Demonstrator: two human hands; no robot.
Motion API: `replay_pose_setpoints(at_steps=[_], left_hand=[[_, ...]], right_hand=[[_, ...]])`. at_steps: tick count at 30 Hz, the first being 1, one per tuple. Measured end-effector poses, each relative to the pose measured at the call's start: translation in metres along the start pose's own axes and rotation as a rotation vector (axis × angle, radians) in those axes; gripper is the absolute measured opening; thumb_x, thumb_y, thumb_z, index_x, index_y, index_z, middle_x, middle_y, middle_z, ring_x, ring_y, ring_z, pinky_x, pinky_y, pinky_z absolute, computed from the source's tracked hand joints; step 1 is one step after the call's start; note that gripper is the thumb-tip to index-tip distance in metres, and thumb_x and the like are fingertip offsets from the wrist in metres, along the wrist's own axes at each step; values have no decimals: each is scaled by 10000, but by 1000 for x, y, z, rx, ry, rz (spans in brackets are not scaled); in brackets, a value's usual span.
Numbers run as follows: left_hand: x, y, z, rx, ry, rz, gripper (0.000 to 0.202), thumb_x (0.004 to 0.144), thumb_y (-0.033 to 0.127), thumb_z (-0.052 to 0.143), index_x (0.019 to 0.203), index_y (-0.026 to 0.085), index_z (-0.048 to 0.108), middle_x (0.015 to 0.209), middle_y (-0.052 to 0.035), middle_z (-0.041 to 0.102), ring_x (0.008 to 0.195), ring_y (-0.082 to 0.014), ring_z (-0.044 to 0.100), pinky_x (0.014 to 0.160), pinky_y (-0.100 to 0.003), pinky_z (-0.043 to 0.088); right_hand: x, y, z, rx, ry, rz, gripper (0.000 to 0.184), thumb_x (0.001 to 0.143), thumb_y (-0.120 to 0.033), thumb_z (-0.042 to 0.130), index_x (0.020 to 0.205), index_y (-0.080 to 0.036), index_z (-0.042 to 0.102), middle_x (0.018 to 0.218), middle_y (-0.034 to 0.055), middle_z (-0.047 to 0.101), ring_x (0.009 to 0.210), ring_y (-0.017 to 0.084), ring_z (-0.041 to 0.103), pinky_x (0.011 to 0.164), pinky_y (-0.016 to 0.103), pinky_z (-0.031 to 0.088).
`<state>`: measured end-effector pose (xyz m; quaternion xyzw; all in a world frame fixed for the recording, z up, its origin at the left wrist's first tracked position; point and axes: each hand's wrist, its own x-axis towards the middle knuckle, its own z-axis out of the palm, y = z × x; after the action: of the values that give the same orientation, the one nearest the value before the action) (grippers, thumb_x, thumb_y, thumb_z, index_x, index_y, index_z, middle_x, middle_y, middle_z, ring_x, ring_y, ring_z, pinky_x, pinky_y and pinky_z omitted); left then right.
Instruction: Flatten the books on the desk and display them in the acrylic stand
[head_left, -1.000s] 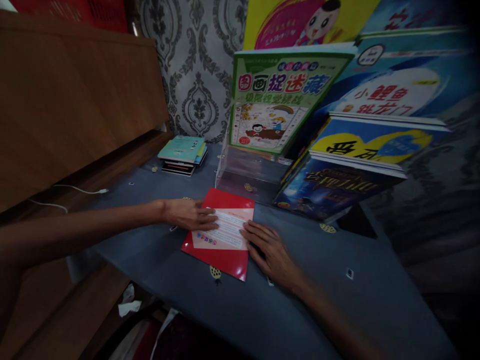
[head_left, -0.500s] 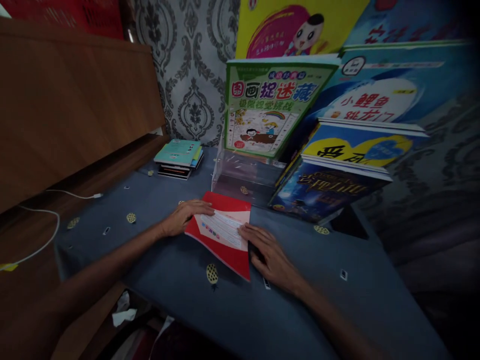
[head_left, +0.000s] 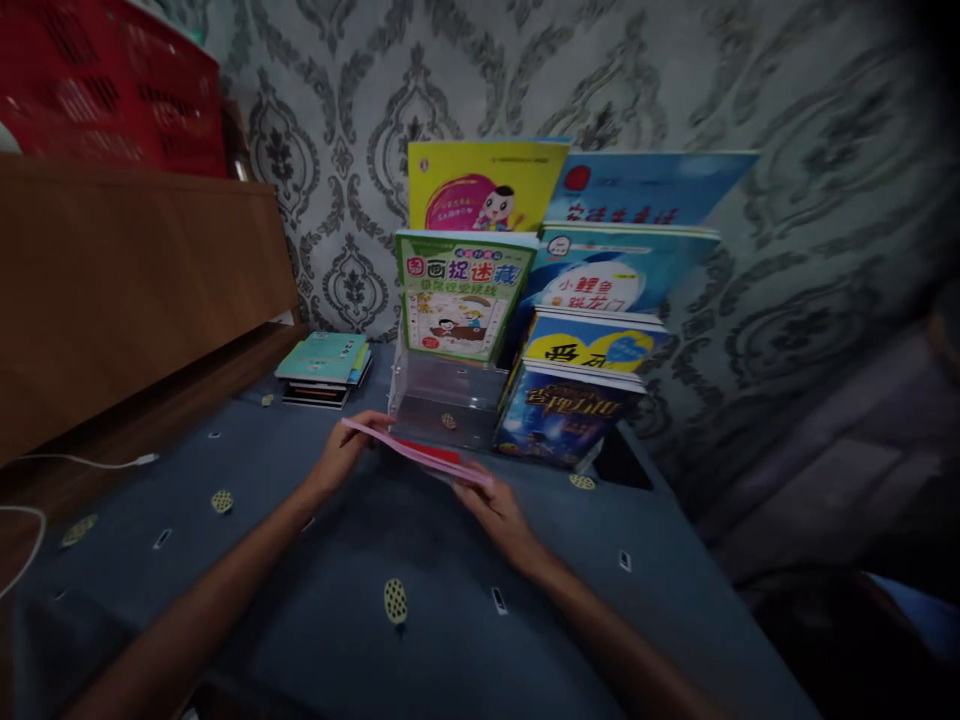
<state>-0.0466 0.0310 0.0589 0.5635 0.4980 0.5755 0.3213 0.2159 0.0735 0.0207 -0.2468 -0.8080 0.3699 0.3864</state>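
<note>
A thin red booklet (head_left: 420,452) is lifted off the blue tablecloth (head_left: 360,600), seen nearly edge-on. My left hand (head_left: 341,458) grips its left end and my right hand (head_left: 491,505) grips its right end, fingers closed on it. Just behind it stands a clear acrylic display stand (head_left: 442,395) holding a green-bordered picture book (head_left: 461,295). To the right, blue and dark-covered books (head_left: 577,390) lean in tiers.
A small stack of teal books (head_left: 322,365) lies at the back left by a wooden board (head_left: 135,280). A white cable (head_left: 90,462) runs along the left edge. Yellow and blue books (head_left: 555,185) stand against the patterned wall. A red crate (head_left: 97,90) sits top left.
The red booklet lay flat under both hands; now both hands have raised it off the cloth. The camera has pulled back and tilted up.
</note>
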Motion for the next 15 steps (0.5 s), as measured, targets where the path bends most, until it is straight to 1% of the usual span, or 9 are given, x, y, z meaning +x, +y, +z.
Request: replay_pose_setpoints(at_steps=[2,4,6,9,12,15], left_hand=[[2,11,1,11,71,-55,251,671,391,608,770,177,694,667,-8,647,651,-165,557,635,-269,461],[1,21,3,-8,113,-107,205,621,363,584,711,189,645,639,7,623,603,-152,520,582,-258,440],[-3,31,4,-51,113,-154,237,591,364,581,743,192,640,665,9,640,569,-142,505,527,-242,417],[-11,42,8,-102,112,-216,308,570,358,598,821,190,655,718,10,659,564,-128,500,481,-211,382],[-18,48,12,-137,153,-273,312,548,359,622,807,186,647,710,18,637,591,-123,499,487,-197,378],[-21,49,13,-168,186,-304,300,528,365,640,768,185,629,691,26,616,593,-118,489,489,-194,374]], right_hand=[[5,-12,4,56,53,16,413,1001,-555,476,1071,-251,748,1033,63,750,972,259,692,950,442,574],[7,-23,7,97,111,13,457,1001,-590,460,1111,-245,739,1052,65,753,956,256,695,963,445,571],[9,-33,9,126,171,18,468,1003,-591,462,1141,-235,731,1067,69,755,953,253,698,952,430,576],[7,-42,10,149,213,42,450,1009,-574,466,1131,-229,728,995,55,761,869,238,698,850,385,602],[5,-44,12,140,220,52,425,1010,-561,470,1128,-233,713,946,40,759,813,225,692,803,364,602],[5,-42,14,111,240,56,375,1012,-533,473,1090,-231,683,1004,48,757,879,228,701,818,355,595]])
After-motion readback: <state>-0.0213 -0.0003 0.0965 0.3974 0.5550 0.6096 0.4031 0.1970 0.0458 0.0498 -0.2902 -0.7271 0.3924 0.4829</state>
